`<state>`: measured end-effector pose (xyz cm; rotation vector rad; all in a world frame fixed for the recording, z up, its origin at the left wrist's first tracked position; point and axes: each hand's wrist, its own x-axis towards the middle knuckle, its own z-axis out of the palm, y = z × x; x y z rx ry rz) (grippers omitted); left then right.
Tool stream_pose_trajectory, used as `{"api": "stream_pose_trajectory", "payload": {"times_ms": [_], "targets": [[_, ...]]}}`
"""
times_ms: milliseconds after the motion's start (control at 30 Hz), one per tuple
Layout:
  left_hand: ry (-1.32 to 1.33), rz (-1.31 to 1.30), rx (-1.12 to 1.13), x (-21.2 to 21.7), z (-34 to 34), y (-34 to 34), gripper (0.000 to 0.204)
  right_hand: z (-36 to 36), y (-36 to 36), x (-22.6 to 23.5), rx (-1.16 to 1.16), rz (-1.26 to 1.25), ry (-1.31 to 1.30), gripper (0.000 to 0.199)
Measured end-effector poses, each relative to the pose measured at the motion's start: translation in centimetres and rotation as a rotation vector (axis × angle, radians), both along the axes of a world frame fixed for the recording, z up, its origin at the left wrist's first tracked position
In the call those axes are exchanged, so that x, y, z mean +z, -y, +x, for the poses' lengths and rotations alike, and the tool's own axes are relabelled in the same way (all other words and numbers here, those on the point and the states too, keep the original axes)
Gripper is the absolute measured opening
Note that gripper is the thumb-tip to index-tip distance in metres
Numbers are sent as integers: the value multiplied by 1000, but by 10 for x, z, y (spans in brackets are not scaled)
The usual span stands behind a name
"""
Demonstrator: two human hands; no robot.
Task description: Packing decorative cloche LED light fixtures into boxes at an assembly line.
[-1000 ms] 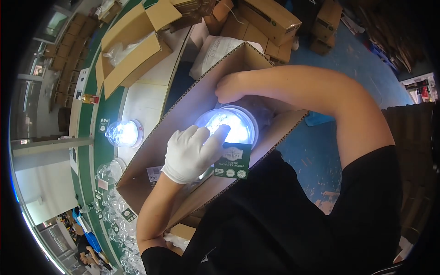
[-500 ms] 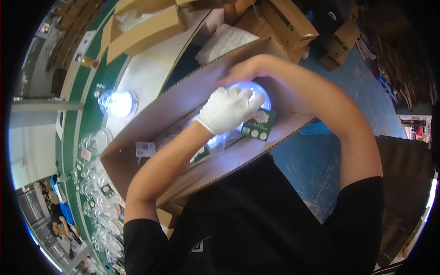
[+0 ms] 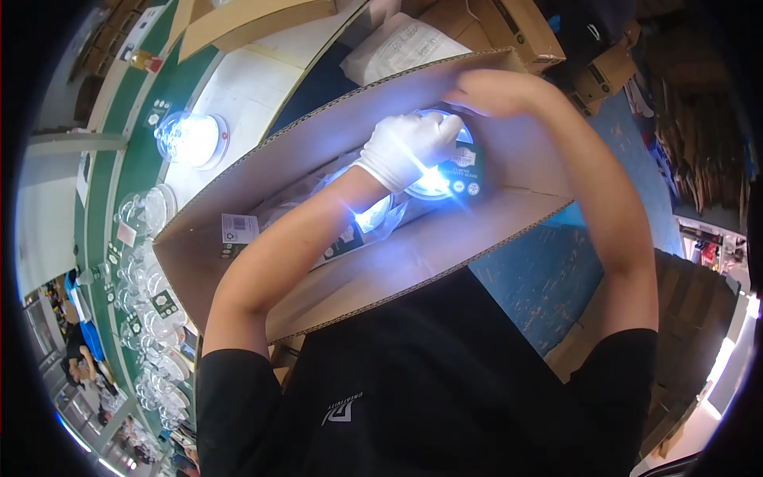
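My left hand [image 3: 409, 149], in a white glove, is closed on a glowing clear dome lamp [image 3: 431, 181] inside a long cardboard box [image 3: 373, 298]. A green printed card [image 3: 465, 168] hangs at the lamp's right side. My bare right hand [image 3: 489, 91] reaches over the box's right end, just beyond the lamp, with its fingers stretched out and nothing visible in them. More lit domes [image 3: 373, 215] in clear plastic wrap lie in the box, partly hidden under my left forearm. Against the box's left end is a small white-and-green carton [image 3: 238, 229].
Another lit dome [image 3: 192, 140] stands on the workbench [image 3: 238, 87] to the left. Several unlit clear domes [image 3: 159, 298] with green cards crowd the bench's near left part. A white bag [image 3: 401, 49] and open cartons [image 3: 258, 28] lie beyond the box; the blue floor [image 3: 528, 286] shows at right.
Both hands have shifted a little to the right and farther away. The lamp and its card sit nearer the box's right end, and the card is turned more upright. The box appears slightly shifted too.
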<state>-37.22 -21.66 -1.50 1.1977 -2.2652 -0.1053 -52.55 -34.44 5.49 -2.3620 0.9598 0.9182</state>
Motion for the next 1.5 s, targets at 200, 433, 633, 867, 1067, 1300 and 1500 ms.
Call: {"api": "stream_pose_trajectory", "payload": {"times_ms": [200, 433, 633, 867, 1067, 1300, 1500], "targets": [[-46, 266, 55, -9, 16, 12, 24, -34, -60, -3, 160, 502, -229, 31], [16, 363, -94, -22, 14, 25, 21, -8, -85, -74, 377, 441, -494, 50], [5, 258, -91, -43, 13, 26, 20, -15, -76, -104, 186, 571, -634, 63], [75, 165, -172, -40, 16, 4, 16, -45, -82, -126, 141, 466, -528, 52], [148, 33, -190, -50, 2, 1, 19, -29, -79, -30, 105, 369, -470, 42], [170, 105, -181, -61, -13, 25, 22, -61, -98, 46, -191, -543, 880, 30], [210, 115, -280, -59, -20, 33, 25, -84, -119, 18, -374, -604, 1081, 29]]}}
